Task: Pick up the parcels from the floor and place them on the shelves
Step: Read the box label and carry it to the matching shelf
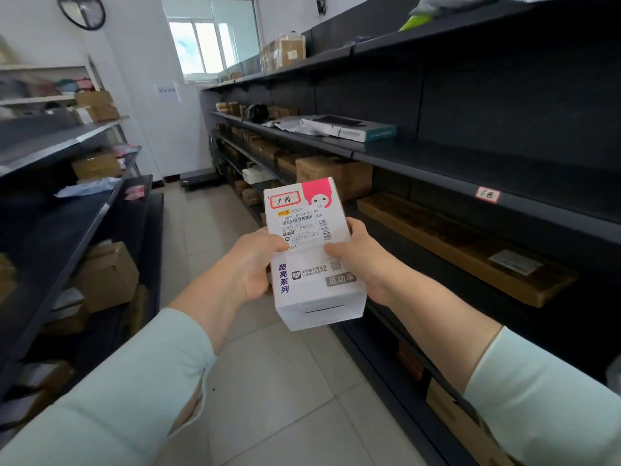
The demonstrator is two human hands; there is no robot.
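Note:
I hold a white parcel box (311, 227) with a pink corner, purple characters and a shipping label in front of me at chest height over the aisle. My left hand (257, 260) grips its left side and my right hand (358, 253) grips its right side, thumbs on the label. A red-framed sticker sits at the box's top left. The dark shelf unit on the right (437, 156) runs beside the box; one shelf edge carries a small pink-framed tag (488, 195) with similar characters.
A long flat brown carton (463, 243) lies on the right shelf close to my right hand. Cardboard boxes (336, 176) fill the shelves further back. Another dark shelf unit (67, 210) with parcels stands on the left. The tiled aisle floor (275, 381) runs between them.

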